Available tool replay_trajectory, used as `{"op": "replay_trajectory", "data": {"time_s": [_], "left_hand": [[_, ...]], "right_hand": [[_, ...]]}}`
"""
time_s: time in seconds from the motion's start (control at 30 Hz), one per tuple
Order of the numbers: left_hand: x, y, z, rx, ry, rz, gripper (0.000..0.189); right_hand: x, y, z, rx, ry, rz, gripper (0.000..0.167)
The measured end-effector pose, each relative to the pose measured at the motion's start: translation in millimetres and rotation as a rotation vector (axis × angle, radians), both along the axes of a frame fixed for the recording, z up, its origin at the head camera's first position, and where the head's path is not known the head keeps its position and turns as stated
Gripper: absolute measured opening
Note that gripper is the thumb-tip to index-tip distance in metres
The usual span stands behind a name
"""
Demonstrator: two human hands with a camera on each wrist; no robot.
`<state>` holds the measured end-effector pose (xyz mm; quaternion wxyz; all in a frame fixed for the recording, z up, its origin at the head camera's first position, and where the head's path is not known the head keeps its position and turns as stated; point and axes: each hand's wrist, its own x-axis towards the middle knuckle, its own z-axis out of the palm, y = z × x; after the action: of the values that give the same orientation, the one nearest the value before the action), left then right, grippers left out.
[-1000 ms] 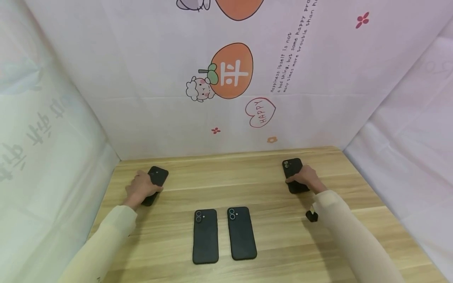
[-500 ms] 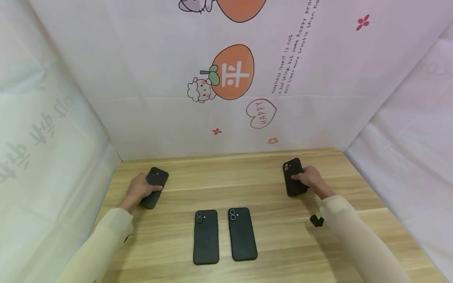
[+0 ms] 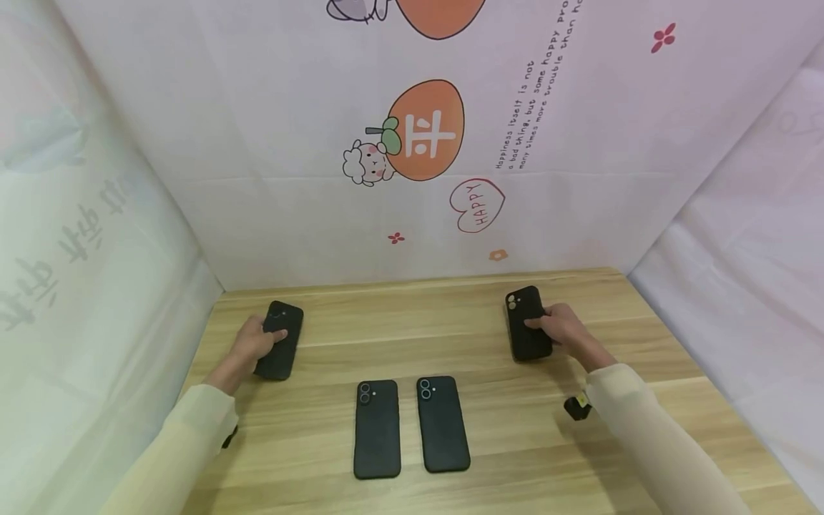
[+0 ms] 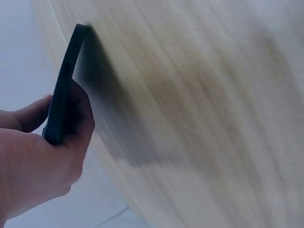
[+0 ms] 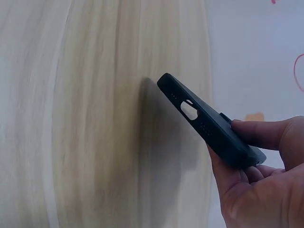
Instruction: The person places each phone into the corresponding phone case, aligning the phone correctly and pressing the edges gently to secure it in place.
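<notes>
In the head view my left hand (image 3: 254,340) holds a slim black phone case (image 3: 283,343) over the left back of the table, thumb on its upper face. The left wrist view shows this case (image 4: 64,85) edge-on, tilted above its shadow, with fingers curled behind it. On the right side, my right hand (image 3: 563,329) grips another black phone case (image 3: 529,336) by its side. Its camera openings face up, and the right wrist view shows a see-through cutout in the end of this case (image 5: 209,126), pinched between thumb and fingers.
Two black phones (image 3: 377,436) (image 3: 444,429) with ringed camera lenses lie side by side at the front middle of the wooden table (image 3: 386,322). Printed white cloth (image 3: 290,214) stands behind and along both sides. A small black piece (image 3: 577,408) shows beside the right sleeve.
The left case has turned more upright and swung slightly, its near end lifting. The right case has shifted a little left and tilted up in the hand. The middle phones stay put.
</notes>
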<state>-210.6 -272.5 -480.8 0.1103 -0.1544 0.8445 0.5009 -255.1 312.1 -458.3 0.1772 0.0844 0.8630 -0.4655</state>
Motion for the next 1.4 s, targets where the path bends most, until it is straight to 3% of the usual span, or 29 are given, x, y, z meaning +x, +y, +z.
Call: {"op": "replay_trajectory", "data": {"time_s": [0.2, 0.43, 0.7, 1.07, 1.4], "left_hand": [[6.3, -0.9, 0.9, 0.138, -0.023, 0.017, 0.058], [16.5, 8.1, 7.6, 0.303, -0.028, 0.014, 0.059], [35.2, 41.0, 20.0, 0.483, -0.002, -0.004, 0.062], [57.9, 86.1, 24.4, 0.685, 0.015, -0.107, 0.058], [73.3, 126.4, 31.2, 0.823, -0.015, -0.141, 0.053]], "right_hand": [[6.8, -14, 7.5, -0.148, 0.002, 0.011, 0.051], [15.3, -31, 16.9, -0.237, 0.026, 0.067, 0.047], [25.5, -49, 23.0, -0.291, 0.04, 0.1, 0.044], [48.1, -85, 33.9, -0.364, 0.069, 0.119, 0.041], [71.9, -118, 44.6, -0.404, 0.067, 0.165, 0.041]]}}
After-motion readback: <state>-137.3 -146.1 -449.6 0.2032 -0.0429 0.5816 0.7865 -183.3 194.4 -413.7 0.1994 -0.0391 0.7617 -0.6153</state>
